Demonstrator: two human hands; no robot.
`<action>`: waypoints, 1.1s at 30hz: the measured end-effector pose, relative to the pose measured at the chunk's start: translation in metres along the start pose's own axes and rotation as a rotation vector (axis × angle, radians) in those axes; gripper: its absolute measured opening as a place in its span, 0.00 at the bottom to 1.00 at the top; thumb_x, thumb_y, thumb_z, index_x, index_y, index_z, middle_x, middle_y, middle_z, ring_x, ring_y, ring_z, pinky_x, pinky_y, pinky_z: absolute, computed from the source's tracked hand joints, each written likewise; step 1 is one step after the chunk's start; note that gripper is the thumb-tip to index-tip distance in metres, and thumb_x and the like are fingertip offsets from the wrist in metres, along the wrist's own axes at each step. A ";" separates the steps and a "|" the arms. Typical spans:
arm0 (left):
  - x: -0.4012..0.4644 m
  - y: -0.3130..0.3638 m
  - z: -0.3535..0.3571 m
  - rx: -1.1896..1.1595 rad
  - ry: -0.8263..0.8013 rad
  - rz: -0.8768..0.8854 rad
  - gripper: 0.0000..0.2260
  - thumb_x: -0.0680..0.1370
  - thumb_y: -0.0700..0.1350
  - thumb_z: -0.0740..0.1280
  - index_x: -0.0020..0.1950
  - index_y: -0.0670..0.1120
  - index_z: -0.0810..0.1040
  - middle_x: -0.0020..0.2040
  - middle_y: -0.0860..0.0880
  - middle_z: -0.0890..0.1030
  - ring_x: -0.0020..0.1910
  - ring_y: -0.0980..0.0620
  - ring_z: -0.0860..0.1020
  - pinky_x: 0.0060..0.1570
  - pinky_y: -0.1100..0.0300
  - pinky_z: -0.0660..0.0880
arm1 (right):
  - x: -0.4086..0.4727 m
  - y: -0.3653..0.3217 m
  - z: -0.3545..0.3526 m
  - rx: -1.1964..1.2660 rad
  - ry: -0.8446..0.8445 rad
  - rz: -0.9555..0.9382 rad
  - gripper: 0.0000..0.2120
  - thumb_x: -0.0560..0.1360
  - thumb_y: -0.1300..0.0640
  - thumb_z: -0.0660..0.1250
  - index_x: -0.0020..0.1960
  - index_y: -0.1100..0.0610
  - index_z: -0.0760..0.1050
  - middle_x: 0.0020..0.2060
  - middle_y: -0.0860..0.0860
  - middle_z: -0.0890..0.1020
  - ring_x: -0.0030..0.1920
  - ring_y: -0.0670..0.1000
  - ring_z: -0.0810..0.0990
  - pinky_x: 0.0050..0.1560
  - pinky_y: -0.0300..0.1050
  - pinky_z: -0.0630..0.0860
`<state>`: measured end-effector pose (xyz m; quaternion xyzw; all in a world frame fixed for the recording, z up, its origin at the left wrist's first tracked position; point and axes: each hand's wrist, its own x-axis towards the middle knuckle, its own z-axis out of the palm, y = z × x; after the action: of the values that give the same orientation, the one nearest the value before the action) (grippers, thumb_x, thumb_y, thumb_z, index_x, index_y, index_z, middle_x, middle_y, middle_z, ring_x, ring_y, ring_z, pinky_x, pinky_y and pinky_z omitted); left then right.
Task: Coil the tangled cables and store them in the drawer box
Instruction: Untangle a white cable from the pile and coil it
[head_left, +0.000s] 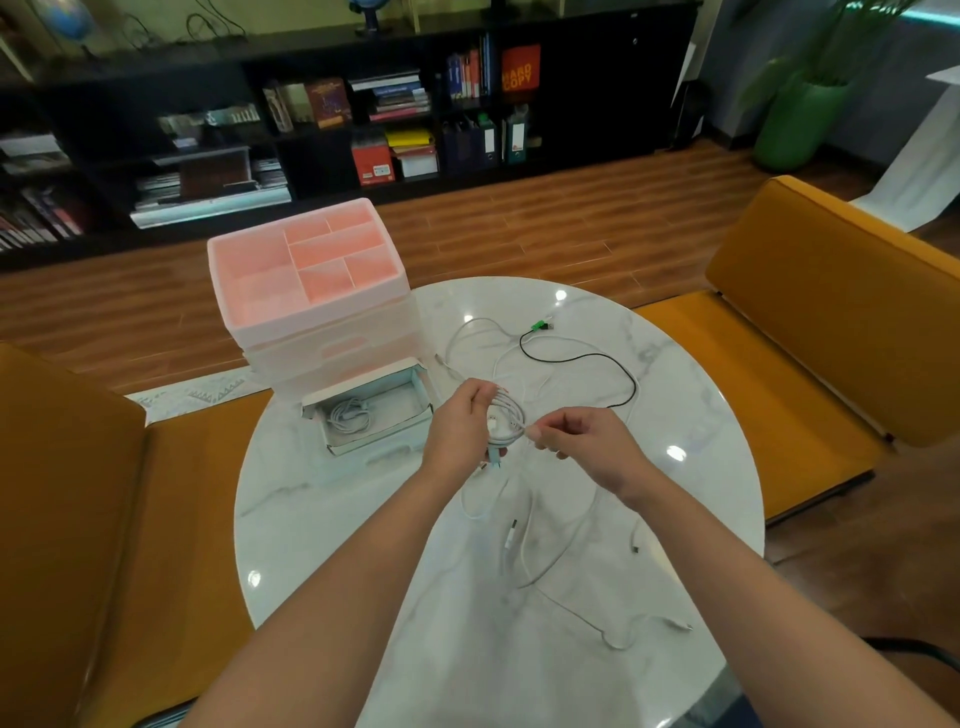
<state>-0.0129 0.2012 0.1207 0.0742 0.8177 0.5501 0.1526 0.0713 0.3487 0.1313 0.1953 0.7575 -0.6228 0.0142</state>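
Over the round marble table (363, 519), the left hand (457, 426) grips a coil of white cable (506, 423), its fingers curled round the loops. The right hand (576, 436) pinches the same cable just beside the coil, thumb and fingers closed on it. More white cables (545, 545) lie loose on the table below the hands, and a black cable (602, 364) lies beyond them. The drawer box (311, 291) stands at the table's far left edge; its pulled-out drawer (371, 415) holds another coiled cable (350, 415).
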 end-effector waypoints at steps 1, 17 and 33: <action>0.000 0.001 0.000 -0.027 -0.003 -0.013 0.11 0.83 0.52 0.57 0.52 0.49 0.77 0.38 0.51 0.75 0.34 0.48 0.81 0.40 0.39 0.81 | 0.002 0.002 -0.002 -0.051 0.019 -0.018 0.06 0.72 0.54 0.74 0.46 0.57 0.84 0.42 0.52 0.85 0.43 0.46 0.79 0.45 0.36 0.73; -0.016 0.000 0.013 -0.397 -0.116 -0.070 0.10 0.85 0.49 0.55 0.62 0.48 0.70 0.54 0.48 0.78 0.42 0.53 0.81 0.41 0.59 0.81 | 0.007 0.007 0.033 0.085 0.355 0.026 0.16 0.73 0.53 0.74 0.58 0.58 0.82 0.44 0.44 0.84 0.45 0.36 0.79 0.43 0.26 0.72; -0.010 -0.004 0.006 -0.306 -0.027 -0.093 0.10 0.84 0.49 0.57 0.59 0.46 0.74 0.42 0.50 0.75 0.32 0.59 0.79 0.29 0.61 0.78 | 0.017 0.008 0.032 0.308 0.119 0.164 0.07 0.72 0.57 0.75 0.46 0.61 0.84 0.38 0.55 0.83 0.38 0.51 0.79 0.54 0.50 0.81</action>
<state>-0.0011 0.2017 0.1172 0.0193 0.7247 0.6596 0.1984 0.0505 0.3243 0.1122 0.2927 0.6342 -0.7156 -0.0100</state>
